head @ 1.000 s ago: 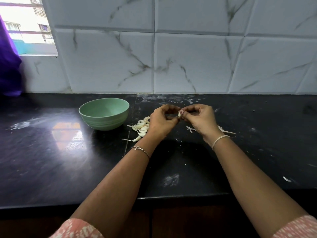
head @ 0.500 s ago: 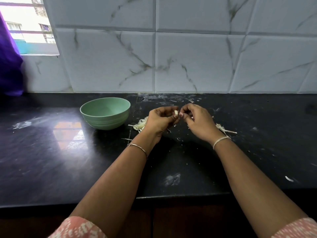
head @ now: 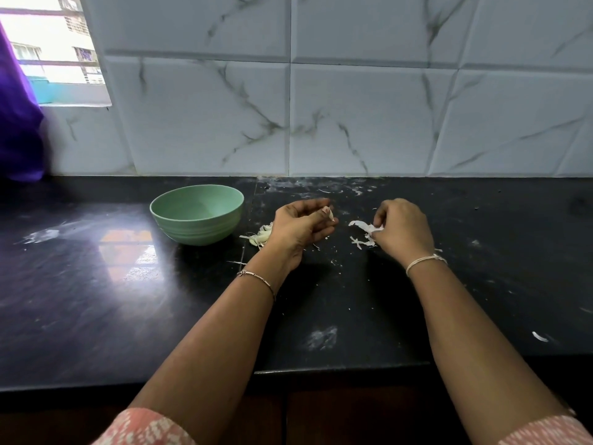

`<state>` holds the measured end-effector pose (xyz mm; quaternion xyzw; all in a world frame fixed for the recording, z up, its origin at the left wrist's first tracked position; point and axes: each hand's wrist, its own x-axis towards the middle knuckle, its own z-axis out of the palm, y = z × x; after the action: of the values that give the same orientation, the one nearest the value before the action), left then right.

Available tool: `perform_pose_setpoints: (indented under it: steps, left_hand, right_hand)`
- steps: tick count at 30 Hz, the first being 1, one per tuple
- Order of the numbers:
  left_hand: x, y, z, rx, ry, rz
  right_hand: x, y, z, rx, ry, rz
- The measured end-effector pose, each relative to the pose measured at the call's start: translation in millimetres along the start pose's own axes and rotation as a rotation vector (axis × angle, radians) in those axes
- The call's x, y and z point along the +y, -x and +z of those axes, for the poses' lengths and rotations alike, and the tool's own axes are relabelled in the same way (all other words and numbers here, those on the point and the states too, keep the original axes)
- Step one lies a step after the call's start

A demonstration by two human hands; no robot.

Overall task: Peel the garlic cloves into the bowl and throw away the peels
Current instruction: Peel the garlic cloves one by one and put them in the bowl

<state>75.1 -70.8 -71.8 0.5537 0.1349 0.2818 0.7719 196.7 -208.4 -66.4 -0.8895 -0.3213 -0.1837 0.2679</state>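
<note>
1. On the black surface [head: 96, 284], just right of the green bowl [head: 199, 234], the two grips now stand apart, whereas the earlier views have them joined over one clove.
2. The left grip [head: 301, 228] is closed on the garlic clove [head: 329, 216], pinching it between thumb and fingertips. It holds the clove above the surface, near the bowl's right side but not over it.
3. The right grip [head: 404, 231] is closed on a white strip of peel [head: 365, 227] that trails leftward from its fingers. It sits low over the loose peels [head: 361, 243] already lying on the surface.
4. This parting means, as I judge it, that the skin has just come away from the clove: one grip keeps the garlic, the other keeps the waste. The clove is too small here to tell whether it is fully bare.
5. A pile of cloves [head: 261, 236] lies on the surface between the bowl and the left wrist, partly hidden by that grip. I cannot tell whether these are peeled. No clove shows in the visible part of the bowl's inside.
6. The task looks to be at an early or middle stage, with one clove about ready to go into the bowl. The strip in the right grip and the scraps under it are not yet thrown away, and no bin is in view.
7. The likely next move is a short carry of the clove left to the bowl, though a thin skin may cling to the fingers.
</note>
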Motion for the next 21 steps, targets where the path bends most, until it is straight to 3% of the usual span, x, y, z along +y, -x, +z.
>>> perform_pose_setpoints:
  steps: [2, 6, 11, 21]
  left_hand:
    - [-0.7, 0.1, 0.3, -0.009, -0.005, 0.012]
    - [-4.4, -0.9, 2.8, -0.016, -0.107, 0.073]
    - [-6.2, -1.5, 2.4, -0.014, -0.172, 0.104]
    - [-5.4, 1.2, 1.6, -0.094, -0.120, 0.042]
  right_hand:
    - [-2.0, -1.5, 1.1, -0.002, -0.165, -0.007]
    - [-20.7, 1.7, 4.4, -0.098, -0.749, -0.017]
    - [-27.7, 4.5, 9.8, -0.090, -0.623, -0.203]
    - [-27.4, 3.9, 10.0, -0.008, -0.498, -0.242]
